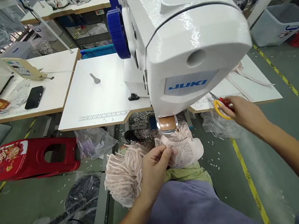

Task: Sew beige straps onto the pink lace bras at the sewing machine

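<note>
My left hand (156, 163) pinches the edge of a pale pink lace bra (184, 149) just below the head of a white JUKI sewing machine (197, 57). A thick bunch of similar lace pieces (124, 171) lies on my lap, left of that hand. Out to the right, at the table's front edge, my right hand (240, 112) is closed on the yellow and red handles of a pair of scissors (219, 110). Their blades point up over the white table; the tips are partly hidden by the machine head.
A grey flat tool (95, 78) lies on the white table (100, 96). Pink straps (253, 77) rest on its right side. A red plastic stool (33, 158) is on the floor at left. On the neighbouring table lies a black phone (34, 97). A grey bin (279, 25) stands back right.
</note>
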The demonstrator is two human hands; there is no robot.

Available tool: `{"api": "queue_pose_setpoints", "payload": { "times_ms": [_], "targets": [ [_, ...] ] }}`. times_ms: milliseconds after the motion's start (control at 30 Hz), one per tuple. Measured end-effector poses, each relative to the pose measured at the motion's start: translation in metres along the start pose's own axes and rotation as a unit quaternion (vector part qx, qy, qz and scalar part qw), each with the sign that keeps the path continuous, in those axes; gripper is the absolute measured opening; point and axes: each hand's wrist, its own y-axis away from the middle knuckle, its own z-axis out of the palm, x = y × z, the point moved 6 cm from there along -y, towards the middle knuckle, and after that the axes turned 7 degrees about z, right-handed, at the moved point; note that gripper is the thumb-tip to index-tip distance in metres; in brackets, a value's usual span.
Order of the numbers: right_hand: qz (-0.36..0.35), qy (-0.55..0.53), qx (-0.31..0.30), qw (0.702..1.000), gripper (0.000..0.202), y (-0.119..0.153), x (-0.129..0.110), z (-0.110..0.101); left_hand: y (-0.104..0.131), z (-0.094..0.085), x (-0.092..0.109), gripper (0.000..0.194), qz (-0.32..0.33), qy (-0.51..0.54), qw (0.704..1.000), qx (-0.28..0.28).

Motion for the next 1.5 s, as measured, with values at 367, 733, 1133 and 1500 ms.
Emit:
{"api": "queue_pose_setpoints", "payload": {
  "times_ms": [367, 733, 1133, 1500],
  "targets": [
    [-0.244, -0.092, 0.049, 0.964, 0.024, 0.157, -0.105, -0.017, -0.002, 0.017, -0.007, 0.029, 0.002, 0.0, 1.0, 0.005],
    [-0.243, -0.127, -0.013, 0.962, 0.025, 0.144, -0.112, -0.006, 0.0, 0.012, 0.018, 0.034, 0.135, -0.217, 0.967, 0.014],
    [-0.238, -0.142, -0.06, 0.959, 0.028, 0.147, -0.113, -0.001, -0.008, 0.006, 0.008, 0.027, 0.074, -0.103, 0.992, -0.018],
    [-0.003, -0.212, 0.042, 0.976, 0.027, 0.095, -0.03, 0.005, -0.015, -0.003, -0.001, 0.035, -0.042, 0.054, 0.998, -0.013]
  ]
}}
